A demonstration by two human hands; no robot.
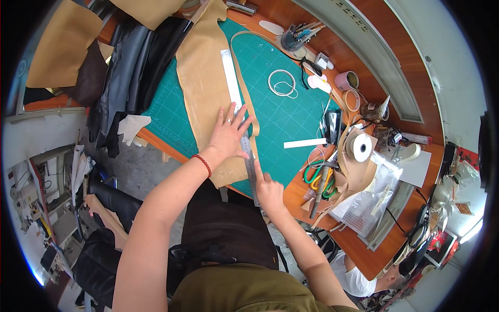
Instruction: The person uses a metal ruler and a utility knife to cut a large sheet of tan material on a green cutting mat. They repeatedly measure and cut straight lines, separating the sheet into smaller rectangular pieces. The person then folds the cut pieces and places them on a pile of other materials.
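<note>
A tan leather sheet lies lengthwise over a green cutting mat. Along its right side runs a long metal ruler, whose near end reaches past the mat's front edge. My left hand presses flat on ruler and leather, fingers spread. By the ruler's near part is my right hand, its index finger stretched along the ruler's edge and the other fingers curled. Whatever those curled fingers hold, if anything, is hidden. A narrow tan leather strip loops along the ruler's right side.
On the mat lie a white cord coil and a short white ruler. A tool cup stands at the back. Rightward are a thread spool, a hammer and plastic bags. Dark leather rolls hang left.
</note>
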